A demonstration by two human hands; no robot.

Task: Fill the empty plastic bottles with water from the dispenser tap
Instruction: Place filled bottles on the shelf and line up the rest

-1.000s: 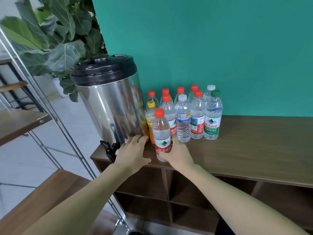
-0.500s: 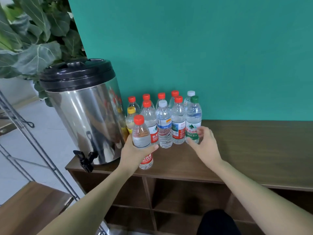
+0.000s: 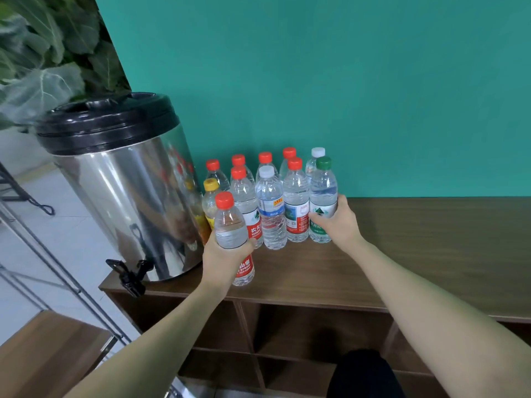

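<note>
Head view: a bottle in each hand

Left hand [image 3: 222, 255] gripped a red-capped bottle [image 3: 233, 239] around its middle. Right hand [image 3: 339, 222] curled round the green-capped bottle [image 3: 323, 193]. Between them stood the other bottles [image 3: 270, 208]; left of the left hand, the dispenser [image 3: 120, 202] and its tap [image 3: 129, 274].

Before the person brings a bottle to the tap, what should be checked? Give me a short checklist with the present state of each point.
1. Left hand has a firm grip on the red-capped bottle: ok.
2. That bottle's cap removed for filling: not ok, cap on.
3. Right hand grips the green-capped bottle: ok.
4. Dispenser tap free of obstruction: ok.
5. Held bottle is empty: cannot tell.
6. Dispenser contains water: cannot tell.
</note>
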